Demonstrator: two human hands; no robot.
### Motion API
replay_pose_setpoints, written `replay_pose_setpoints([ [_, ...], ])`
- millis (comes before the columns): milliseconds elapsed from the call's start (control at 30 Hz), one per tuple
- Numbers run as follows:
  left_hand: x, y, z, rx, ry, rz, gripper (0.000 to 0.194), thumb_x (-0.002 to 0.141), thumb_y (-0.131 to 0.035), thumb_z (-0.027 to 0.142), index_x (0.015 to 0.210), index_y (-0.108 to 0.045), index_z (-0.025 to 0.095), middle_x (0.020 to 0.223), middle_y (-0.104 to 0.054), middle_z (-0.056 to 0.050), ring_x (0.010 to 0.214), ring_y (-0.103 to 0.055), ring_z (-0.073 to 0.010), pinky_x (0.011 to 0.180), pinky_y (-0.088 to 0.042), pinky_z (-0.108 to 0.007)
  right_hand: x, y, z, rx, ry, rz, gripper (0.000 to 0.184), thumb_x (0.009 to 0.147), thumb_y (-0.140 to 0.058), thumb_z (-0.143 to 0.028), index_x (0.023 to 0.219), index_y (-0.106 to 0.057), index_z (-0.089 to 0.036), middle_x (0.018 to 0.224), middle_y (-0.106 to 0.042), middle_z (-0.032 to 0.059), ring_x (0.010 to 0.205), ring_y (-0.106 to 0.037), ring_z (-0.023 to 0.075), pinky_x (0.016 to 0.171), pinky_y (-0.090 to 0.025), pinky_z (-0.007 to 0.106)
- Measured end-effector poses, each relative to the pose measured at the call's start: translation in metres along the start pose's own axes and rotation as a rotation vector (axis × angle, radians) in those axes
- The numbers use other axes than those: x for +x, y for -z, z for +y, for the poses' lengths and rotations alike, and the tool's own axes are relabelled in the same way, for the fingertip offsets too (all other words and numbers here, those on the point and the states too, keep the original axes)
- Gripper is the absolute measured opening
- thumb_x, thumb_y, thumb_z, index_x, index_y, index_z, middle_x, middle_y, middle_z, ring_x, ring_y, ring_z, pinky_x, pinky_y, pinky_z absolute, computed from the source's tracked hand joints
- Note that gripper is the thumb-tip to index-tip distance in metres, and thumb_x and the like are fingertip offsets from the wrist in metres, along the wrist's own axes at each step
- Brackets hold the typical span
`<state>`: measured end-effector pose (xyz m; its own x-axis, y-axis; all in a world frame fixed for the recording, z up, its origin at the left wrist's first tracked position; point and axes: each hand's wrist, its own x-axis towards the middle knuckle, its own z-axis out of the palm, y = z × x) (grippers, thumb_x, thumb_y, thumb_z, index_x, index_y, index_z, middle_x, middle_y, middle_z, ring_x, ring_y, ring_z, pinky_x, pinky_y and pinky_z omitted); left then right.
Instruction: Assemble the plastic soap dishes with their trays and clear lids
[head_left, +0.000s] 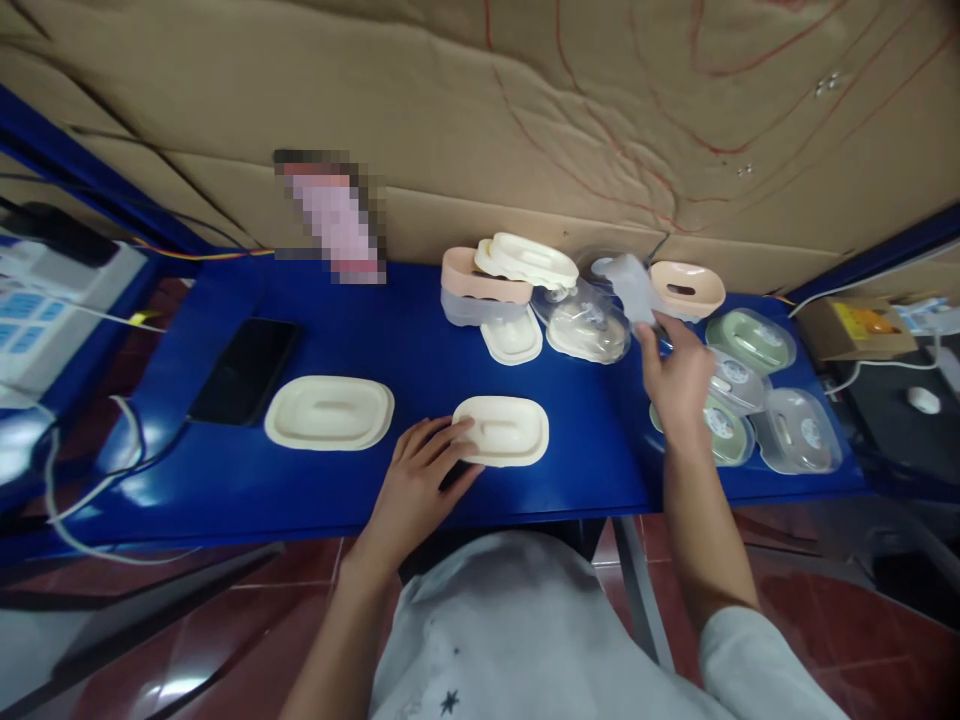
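My left hand (427, 465) has its fingers stretched out, their tips resting on the left end of a cream oval lid-like piece (514, 432) with a raised bar in its middle. A second cream oval piece (330, 412) lies to the left of that hand. At the right, my right hand (679, 378) is closed on a translucent whitish plastic piece (631, 288), smeared by motion. Beyond it sits a peach oval container (686, 288). Several clear-covered oval boxes lie around that wrist, among them a green one (750, 340) and a greyish one (798, 430).
At the back stand a peach container (486, 280), stacked cream pieces (529, 260), a cream piece (512, 337) and clear covers (585, 325). A black phone (244, 370) lies left on the blue table (420, 355). Cables (56, 480) hang leftward. Cardboard (420, 110) stands behind.
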<state>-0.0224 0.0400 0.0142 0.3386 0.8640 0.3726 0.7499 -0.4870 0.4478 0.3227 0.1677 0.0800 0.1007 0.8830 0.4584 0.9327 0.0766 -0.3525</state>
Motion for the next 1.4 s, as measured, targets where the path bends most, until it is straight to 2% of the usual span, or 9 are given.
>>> replay_pose_setpoints([
  [100,0.000,0.001,0.001,0.008,0.035,0.013,0.037,0.099,-0.073,0.029,0.135,-0.062,0.024,0.149,-0.063,-0.015,0.133,-0.064,-0.0309,0.113,-0.053,-0.053,-0.047,0.020,-0.015,0.166,0.299,0.080,0.035,0.107,-0.062,-0.030,0.140,-0.068,-0.020,0.137,-0.073,0.0131,0.133,-0.067,0.0294,0.116,-0.051,0.051],
  [233,0.000,0.002,0.000,-0.004,0.051,0.049,0.066,0.097,-0.076,0.031,0.155,-0.046,0.024,0.168,-0.038,-0.023,0.143,-0.057,-0.0353,0.111,-0.056,-0.053,-0.098,0.017,-0.039,0.323,0.666,-0.229,0.050,0.103,-0.066,-0.016,0.152,-0.058,-0.024,0.137,-0.075,0.0092,0.136,-0.066,0.0258,0.120,-0.051,0.051],
  [367,-0.001,0.004,0.000,0.052,-0.024,0.057,0.065,0.097,-0.075,0.024,0.156,-0.047,0.030,0.171,-0.036,-0.018,0.153,-0.046,-0.0378,0.117,-0.052,-0.056,-0.117,-0.006,-0.052,0.334,0.768,-0.407,0.047,0.107,-0.059,-0.014,0.153,-0.056,-0.021,0.144,-0.071,0.0078,0.144,-0.060,0.0235,0.127,-0.046,0.052],
  [500,-0.002,0.003,-0.002,0.063,-0.079,0.027,0.044,0.099,-0.072,0.019,0.141,-0.059,0.026,0.159,-0.056,-0.014,0.149,-0.052,-0.0351,0.116,-0.053,-0.055,-0.121,-0.016,-0.053,0.291,0.796,-0.451,0.041,0.108,-0.059,-0.019,0.149,-0.061,-0.019,0.144,-0.071,0.0083,0.144,-0.059,0.0233,0.128,-0.045,0.051],
  [667,-0.001,0.001,-0.003,0.023,-0.059,0.015,0.036,0.100,-0.070,0.021,0.135,-0.063,0.025,0.157,-0.059,-0.012,0.147,-0.054,-0.0335,0.115,-0.055,-0.054,-0.101,-0.010,-0.051,0.263,0.817,-0.427,0.043,0.108,-0.062,-0.039,0.148,-0.061,-0.023,0.149,-0.067,0.0098,0.146,-0.057,0.0253,0.126,-0.045,0.051],
  [867,0.000,0.001,-0.002,0.008,-0.047,0.024,0.033,0.100,-0.071,0.022,0.133,-0.066,0.025,0.156,-0.060,-0.011,0.145,-0.056,-0.0331,0.115,-0.055,-0.053,-0.012,-0.043,-0.067,-0.092,0.304,-0.173,0.078,0.103,-0.058,-0.064,0.162,-0.042,-0.017,0.170,-0.038,0.0232,0.159,-0.034,0.0413,0.124,-0.036,0.065],
  [1033,0.000,0.001,0.000,-0.004,-0.034,0.023,0.034,0.100,-0.070,0.022,0.133,-0.065,0.026,0.156,-0.060,-0.010,0.144,-0.056,-0.0326,0.115,-0.055,-0.053,0.032,-0.059,-0.067,-0.175,0.172,-0.179,0.075,0.102,-0.061,-0.056,0.161,-0.043,-0.013,0.157,-0.054,0.0241,0.145,-0.052,0.0413,0.118,-0.043,0.060],
  [1233,-0.002,0.004,-0.002,-0.120,0.017,0.034,0.036,0.100,-0.072,0.029,0.135,-0.064,0.028,0.165,-0.046,-0.013,0.148,-0.053,-0.0322,0.119,-0.051,-0.054,-0.021,0.013,-0.041,0.094,0.278,-0.042,0.053,0.100,-0.068,-0.053,0.146,-0.063,-0.027,0.160,-0.053,0.0149,0.147,-0.053,0.0366,0.122,-0.045,0.060],
  [1400,-0.002,0.001,-0.008,-0.259,0.189,0.012,0.073,0.096,-0.076,0.041,0.159,-0.041,0.034,0.161,-0.052,-0.012,0.147,-0.055,-0.0323,0.121,-0.050,-0.056,-0.098,0.013,-0.042,0.480,0.493,-0.310,0.063,0.100,-0.073,-0.042,0.158,-0.052,-0.035,0.168,-0.043,0.0112,0.155,-0.044,0.0365,0.123,-0.046,0.059],
])
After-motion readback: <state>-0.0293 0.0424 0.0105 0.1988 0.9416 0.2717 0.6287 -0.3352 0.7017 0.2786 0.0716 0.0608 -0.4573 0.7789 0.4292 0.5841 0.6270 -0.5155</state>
